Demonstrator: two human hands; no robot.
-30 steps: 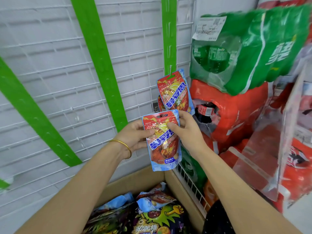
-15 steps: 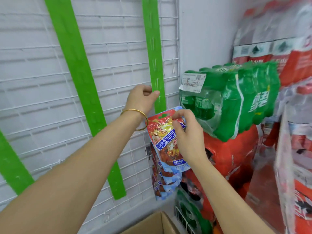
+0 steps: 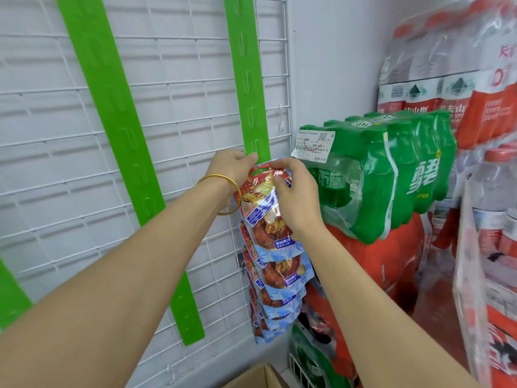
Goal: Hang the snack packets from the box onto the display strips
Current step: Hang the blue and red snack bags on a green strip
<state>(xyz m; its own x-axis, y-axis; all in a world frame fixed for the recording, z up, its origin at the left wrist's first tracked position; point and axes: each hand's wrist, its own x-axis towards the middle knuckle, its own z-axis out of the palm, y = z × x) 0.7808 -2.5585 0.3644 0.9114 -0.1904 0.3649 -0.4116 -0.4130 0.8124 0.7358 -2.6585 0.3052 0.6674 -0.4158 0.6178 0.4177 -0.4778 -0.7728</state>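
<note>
**Item inspected:** the snack packet. I found it held upright against the lower part of the display strip, with its green header and hang hole uppermost. It sat directly above a column of hung packets that ran down toward 6 o'clock. I could not tell whether the hole had caught a tab, because fingers covered that spot.

**Grips:** the right hand, at 3 o'clock of the packet, pinched the header between thumb and fingertips. The left hand, at 10 o'clock of the packet, held the strip's left edge with the thumb on the front face. Its other fingers were hidden behind.

**Step in hand, as I judged it:** seating the hole on the next free tab. This would go best with the left hand holding the strip flat so the tab stood proud. The right hand would then bring the hole over the tab's tip and draw the packet down until it seated. The film looked soft and slippery, so the pinch belonged on the header, not the body. Release would be safe only once the packet hung by itself.

**Surroundings:** a second strip lay at 9 o'clock on the white wire grid. A green bottle pack stood at 3 o'clock on top of red packs. The box showed one corner at 6 o'clock.
</note>
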